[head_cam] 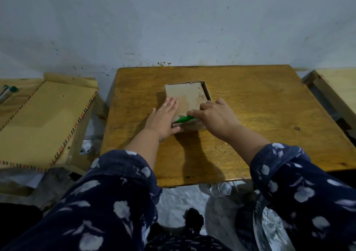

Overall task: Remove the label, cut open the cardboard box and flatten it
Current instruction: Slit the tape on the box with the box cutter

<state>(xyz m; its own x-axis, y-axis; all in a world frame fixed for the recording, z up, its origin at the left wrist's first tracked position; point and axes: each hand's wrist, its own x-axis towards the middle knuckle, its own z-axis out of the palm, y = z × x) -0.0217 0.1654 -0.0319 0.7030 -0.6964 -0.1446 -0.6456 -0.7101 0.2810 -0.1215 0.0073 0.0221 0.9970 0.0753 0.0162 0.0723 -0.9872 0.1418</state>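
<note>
A small brown cardboard box lies on the wooden table, with handwriting near its far right corner. My left hand lies flat, fingers spread, on the box's left near part and presses it down. My right hand is closed around a green-handled cutter, whose blade end lies along the box's near top edge. Clear tape or a strip shows along that near edge. I cannot make out a label.
A low stand with a large tan envelope sits to the left, with pens at its far corner. Another wooden piece stands at the right. A plastic bottle lies on the floor under the table's near edge. A wall rises right behind the table.
</note>
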